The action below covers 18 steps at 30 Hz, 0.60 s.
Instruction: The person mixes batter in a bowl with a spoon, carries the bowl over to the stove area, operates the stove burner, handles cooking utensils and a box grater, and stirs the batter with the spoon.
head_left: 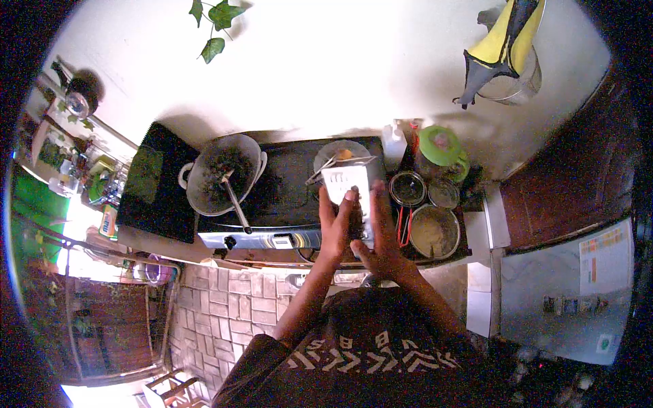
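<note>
A white box-shaped thing with slot-like marks near its top (345, 180) is held up over the right part of the stove; I cannot make out its exact kind. My left hand (335, 228) grips its left side, one finger lying across its front. On its right edge is my right hand (382, 241), wrapped around it. Something dark shows between my hands, too unclear to name. Just behind the white thing, a pan (340, 151) with metal utensils across it and a bit of orange food sits on the stove (289, 183).
A two-handled wok (204, 194) with dark food and a spatula (235, 202) stands on the left. To the right are a white bottle (394, 146), a green-lidded container (440, 146), a red-handled strainer (407, 188) and a bowl of pale contents (434, 232).
</note>
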{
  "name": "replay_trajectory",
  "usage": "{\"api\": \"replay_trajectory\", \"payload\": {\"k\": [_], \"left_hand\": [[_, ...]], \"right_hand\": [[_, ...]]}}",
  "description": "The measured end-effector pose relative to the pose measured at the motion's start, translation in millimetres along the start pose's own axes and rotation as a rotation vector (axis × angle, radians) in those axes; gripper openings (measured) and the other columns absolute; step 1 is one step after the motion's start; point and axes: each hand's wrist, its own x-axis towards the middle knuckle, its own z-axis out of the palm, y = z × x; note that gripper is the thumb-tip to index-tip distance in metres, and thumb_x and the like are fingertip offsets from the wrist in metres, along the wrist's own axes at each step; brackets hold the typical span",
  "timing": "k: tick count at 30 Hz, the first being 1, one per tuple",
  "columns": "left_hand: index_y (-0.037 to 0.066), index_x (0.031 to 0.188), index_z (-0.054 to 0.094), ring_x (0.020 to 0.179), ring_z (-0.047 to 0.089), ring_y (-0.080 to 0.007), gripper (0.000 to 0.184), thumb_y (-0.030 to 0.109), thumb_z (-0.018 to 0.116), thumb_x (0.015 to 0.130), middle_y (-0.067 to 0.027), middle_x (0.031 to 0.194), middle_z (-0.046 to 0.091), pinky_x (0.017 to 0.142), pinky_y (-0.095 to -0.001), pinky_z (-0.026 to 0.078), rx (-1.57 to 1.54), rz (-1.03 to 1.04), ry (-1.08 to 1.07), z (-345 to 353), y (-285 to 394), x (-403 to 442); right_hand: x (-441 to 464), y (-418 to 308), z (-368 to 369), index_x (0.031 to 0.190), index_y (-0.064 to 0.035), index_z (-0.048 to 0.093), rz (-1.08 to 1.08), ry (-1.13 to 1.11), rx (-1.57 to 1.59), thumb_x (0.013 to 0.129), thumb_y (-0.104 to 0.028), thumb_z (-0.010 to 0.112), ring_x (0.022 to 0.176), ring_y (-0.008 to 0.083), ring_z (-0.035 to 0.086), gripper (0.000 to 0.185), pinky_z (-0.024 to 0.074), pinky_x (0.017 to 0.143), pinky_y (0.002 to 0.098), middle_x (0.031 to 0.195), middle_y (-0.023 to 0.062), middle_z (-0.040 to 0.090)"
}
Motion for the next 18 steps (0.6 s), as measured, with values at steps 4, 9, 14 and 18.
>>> {"api": "replay_trajectory", "payload": {"k": [4,9,14,18], "left_hand": [[0.002,0.147,0.018,0.130,0.037,-0.0334,0.069,0.023,0.055,0.093,-0.0215,0.144,0.029,0.106,-0.0385,0.032,0.437,0.512,-0.180,1.0,-14.9,0.9],[0.000,0.147,0.016,0.136,0.024,-0.0447,0.076,0.019,0.059,0.087,-0.0296,0.149,0.011,0.108,-0.0428,0.029,0.745,0.661,-0.223,13.6,-3.4,-12.5],[0.002,0.147,0.018,0.136,0.021,-0.0486,0.082,0.022,0.064,0.083,-0.0313,0.151,0.004,0.107,-0.0477,0.030,0.788,0.714,-0.321,24.8,6.8,-21.0],[0.002,0.146,0.023,0.138,0.018,-0.0463,0.079,0.024,0.065,0.082,-0.0292,0.152,0.002,0.108,-0.0466,0.029,0.775,0.692,-0.352,27.3,8.0,-21.2]], "right_hand": [[9.0,-7.6,-6.3,0.147,0.0030,0.005,0.380,0.257,0.422,0.092,-0.053,0.045,0.141,0.0312,0.018,0.088,0.0142,0.114,0.0410,0.154,0.0193,0.011],[20.1,-12.3,-24.3,0.148,0.0004,0.010,0.460,0.456,0.993,0.094,-0.044,0.047,0.139,0.0253,0.023,0.080,0.0201,0.112,0.0368,0.152,0.0168,0.019],[-12.9,42.9,-9.9,0.143,0.0001,0.023,0.526,0.473,1.781,0.097,-0.042,0.042,0.126,0.0279,0.043,0.065,0.0365,0.104,0.0379,0.140,0.0164,0.040],[-23.8,65.0,-17.4,0.147,-0.0042,0.019,0.513,0.140,0.527,0.095,-0.029,0.050,0.124,0.0269,0.044,0.065,0.0388,0.101,0.0381,0.141,0.0148,0.038]]}}
